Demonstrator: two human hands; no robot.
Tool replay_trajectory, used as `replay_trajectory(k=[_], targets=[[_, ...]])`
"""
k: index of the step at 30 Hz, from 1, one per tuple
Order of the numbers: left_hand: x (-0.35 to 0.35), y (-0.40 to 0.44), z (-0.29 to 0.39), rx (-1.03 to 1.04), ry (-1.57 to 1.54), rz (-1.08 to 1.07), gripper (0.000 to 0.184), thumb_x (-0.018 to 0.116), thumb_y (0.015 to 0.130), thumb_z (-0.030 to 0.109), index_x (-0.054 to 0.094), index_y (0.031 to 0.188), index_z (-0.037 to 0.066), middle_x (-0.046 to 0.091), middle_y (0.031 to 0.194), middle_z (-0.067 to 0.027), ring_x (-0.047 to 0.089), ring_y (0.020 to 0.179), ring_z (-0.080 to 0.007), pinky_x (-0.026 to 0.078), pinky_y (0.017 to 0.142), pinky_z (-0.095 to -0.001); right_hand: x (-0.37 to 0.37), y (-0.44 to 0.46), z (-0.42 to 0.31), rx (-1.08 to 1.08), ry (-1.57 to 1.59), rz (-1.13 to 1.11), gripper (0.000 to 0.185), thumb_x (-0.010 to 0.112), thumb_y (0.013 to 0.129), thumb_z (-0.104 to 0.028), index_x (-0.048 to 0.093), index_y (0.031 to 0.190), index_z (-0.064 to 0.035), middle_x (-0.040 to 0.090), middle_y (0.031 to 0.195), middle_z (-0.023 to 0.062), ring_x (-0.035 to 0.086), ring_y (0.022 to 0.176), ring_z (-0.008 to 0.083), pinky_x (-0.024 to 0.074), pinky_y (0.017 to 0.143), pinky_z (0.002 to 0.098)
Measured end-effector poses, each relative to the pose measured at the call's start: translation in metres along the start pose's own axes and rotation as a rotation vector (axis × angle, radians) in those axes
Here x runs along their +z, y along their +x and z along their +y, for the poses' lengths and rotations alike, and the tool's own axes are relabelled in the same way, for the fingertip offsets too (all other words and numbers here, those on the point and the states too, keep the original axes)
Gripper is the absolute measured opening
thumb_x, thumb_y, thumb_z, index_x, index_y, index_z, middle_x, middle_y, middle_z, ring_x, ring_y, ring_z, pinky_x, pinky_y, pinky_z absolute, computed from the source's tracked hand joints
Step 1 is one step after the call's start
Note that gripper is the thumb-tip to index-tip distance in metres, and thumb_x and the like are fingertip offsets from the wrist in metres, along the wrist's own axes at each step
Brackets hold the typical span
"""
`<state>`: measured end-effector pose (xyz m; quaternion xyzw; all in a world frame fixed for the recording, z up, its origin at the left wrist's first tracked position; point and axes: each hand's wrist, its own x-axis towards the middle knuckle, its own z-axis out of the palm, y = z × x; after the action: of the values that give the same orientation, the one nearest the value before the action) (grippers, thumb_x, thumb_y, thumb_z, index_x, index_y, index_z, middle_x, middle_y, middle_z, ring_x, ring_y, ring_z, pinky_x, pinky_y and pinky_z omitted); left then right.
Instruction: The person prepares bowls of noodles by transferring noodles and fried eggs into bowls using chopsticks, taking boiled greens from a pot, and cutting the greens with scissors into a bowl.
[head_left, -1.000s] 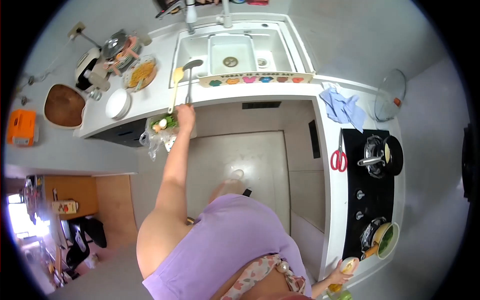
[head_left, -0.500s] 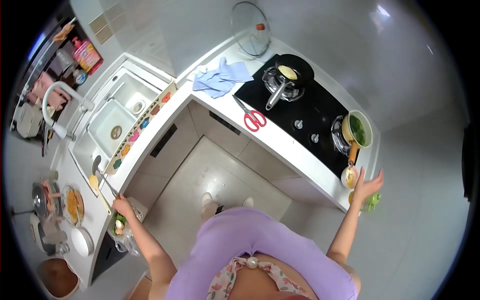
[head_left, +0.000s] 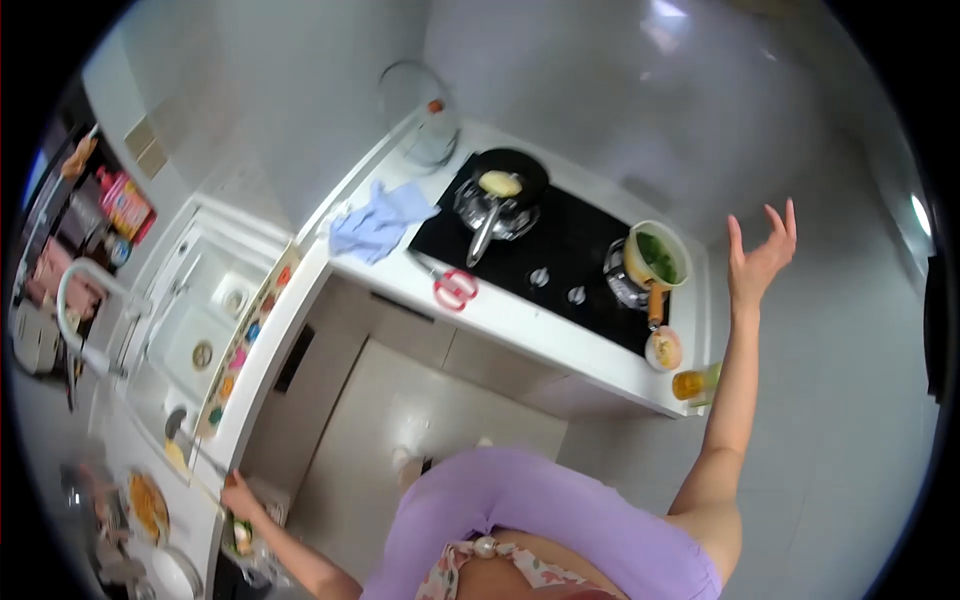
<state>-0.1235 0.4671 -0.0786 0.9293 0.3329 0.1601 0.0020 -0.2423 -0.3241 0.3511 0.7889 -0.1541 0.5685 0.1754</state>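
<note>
At the counter's left edge, my left hand (head_left: 238, 497) is closed around the handle end of a grey ladle (head_left: 175, 424), whose head rests near the sink's corner. A yellow spoon-like utensil (head_left: 176, 456) lies beside the ladle. My right hand (head_left: 762, 265) is raised at the right with its fingers spread, holding nothing. Nearest to it are a light pot (head_left: 684, 250) with greens in liquid, a small bowl (head_left: 664, 348) and a jar of yellow liquid (head_left: 689, 385). On the left burner sits a black frying pan (head_left: 527, 172) with a pale yellow piece of food (head_left: 500, 184) in it.
Red-handled scissors (head_left: 456, 290) and a blue cloth (head_left: 380, 225) lie left of the black stove (head_left: 570, 262). A glass lid (head_left: 433, 140) leans on the wall. At left are a white sink (head_left: 190, 318), a plate of orange food (head_left: 148, 508) and a stack of white dishes (head_left: 175, 574).
My right hand has risen away from the small bowl and the counter's right end, with its fingers still apart. My left hand stays at the ladle handle. The whole view has shifted and tilted.
</note>
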Motion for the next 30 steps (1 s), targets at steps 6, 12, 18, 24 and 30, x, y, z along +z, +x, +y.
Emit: replay_trajectory(k=[6, 12, 18, 24, 30], targets=[[0.011, 0.01, -0.004, 0.154, -0.076, -0.096, 0.049, 0.049, 0.082, 0.05, 0.06, 0.077, 0.003, 0.06, 0.069, -0.0173, 0.059, 0.063, -0.033, 0.047, 0.053, -0.0412, -0.024, 0.14, 0.016, -0.239, -0.086, 0.256, 0.049, 0.07, 0.068, -0.042, 0.051, 0.099, -0.0084, 0.029, 0.137, 0.0107, 0.029, 0.123, 0.0311, 0.0213, 0.097, 0.0421], [-0.012, -0.009, 0.014, -0.182, -0.152, -0.038, 0.075, 0.054, 0.072, 0.062, 0.05, 0.092, -0.01, 0.057, 0.084, -0.0239, 0.058, 0.076, -0.0373, 0.049, 0.065, -0.0438, -0.029, 0.24, -0.002, -0.357, -0.295, 0.354, 0.055, 0.062, 0.071, -0.056, 0.046, 0.102, -0.013, 0.026, 0.14, 0.0044, 0.021, 0.127, 0.0298, 0.0125, 0.099, 0.0467], [-0.098, -0.039, 0.035, -0.305, -0.29, -0.062, 0.091, 0.057, 0.067, 0.065, 0.042, 0.11, -0.013, 0.053, 0.1, -0.0302, 0.056, 0.088, -0.0411, 0.048, 0.074, -0.0462, -0.016, 0.265, -0.001, -0.281, -0.413, 0.339, 0.07, 0.057, 0.069, -0.064, 0.043, 0.115, -0.0127, 0.045, 0.123, -0.0012, 0.024, 0.126, 0.0279, 0.0134, 0.096, 0.0501], [-0.053, -0.031, -0.002, -0.263, -0.241, 0.052, 0.083, 0.05, 0.07, 0.069, 0.055, 0.076, -0.014, 0.057, 0.075, -0.0304, 0.056, 0.073, -0.0442, 0.047, 0.066, -0.0468, -0.03, 0.267, -0.014, -0.363, -0.468, 0.456, 0.078, 0.061, 0.071, -0.057, 0.036, 0.13, -0.0133, 0.052, 0.109, -0.0012, 0.039, 0.115, 0.0248, 0.0245, 0.092, 0.0451], [-0.051, -0.025, -0.004, -0.198, -0.345, -0.036, 0.083, 0.049, 0.074, 0.064, 0.049, 0.109, -0.012, 0.052, 0.107, -0.0293, 0.05, 0.098, -0.0408, 0.041, 0.083, -0.044, -0.038, 0.264, -0.036, -0.111, -0.456, 0.134, 0.085, 0.065, 0.069, -0.051, 0.028, 0.132, -0.0067, 0.045, 0.118, 0.01, 0.023, 0.126, 0.0259, 0.0167, 0.098, 0.0464]])
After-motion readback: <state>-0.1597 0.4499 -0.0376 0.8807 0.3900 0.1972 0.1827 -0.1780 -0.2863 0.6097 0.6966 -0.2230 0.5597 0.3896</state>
